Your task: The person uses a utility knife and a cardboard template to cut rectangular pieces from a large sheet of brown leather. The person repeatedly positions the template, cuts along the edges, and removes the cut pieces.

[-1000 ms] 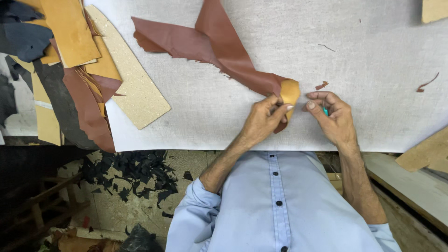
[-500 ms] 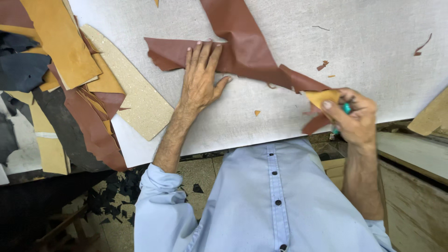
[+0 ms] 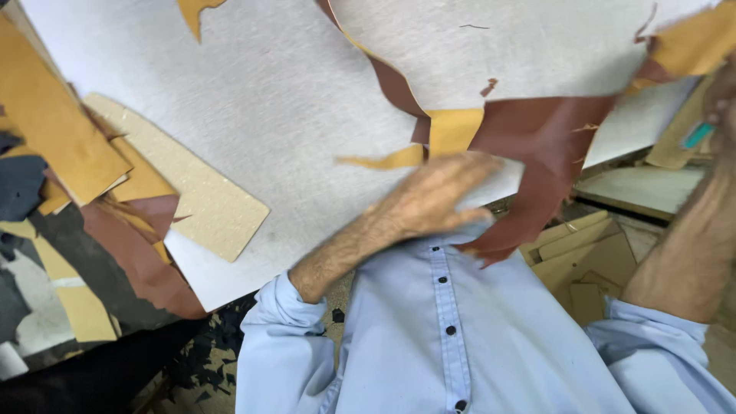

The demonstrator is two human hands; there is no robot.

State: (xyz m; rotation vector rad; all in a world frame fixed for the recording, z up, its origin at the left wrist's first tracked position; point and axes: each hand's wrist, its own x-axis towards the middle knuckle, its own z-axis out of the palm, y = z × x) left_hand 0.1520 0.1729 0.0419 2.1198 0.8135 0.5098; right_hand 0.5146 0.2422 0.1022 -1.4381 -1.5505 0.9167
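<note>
Left hand (image 3: 441, 199) motion-blurred, grip unclear; right hand (image 3: 721, 100) cut by edge; brown leather piece (image 3: 537, 146) blurred.

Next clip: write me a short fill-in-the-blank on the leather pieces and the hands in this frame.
1. The big leather piece hanging over the board's near edge is ____ in colour.
2. The left hand lies, blurred, at the board's ____ edge.
3. The small tool by the right hand is ____ in colour.

Missing words: brown; near; teal

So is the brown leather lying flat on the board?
No. The leather hangs over the board edge, with its tan underside turned up near the left hand.
</note>
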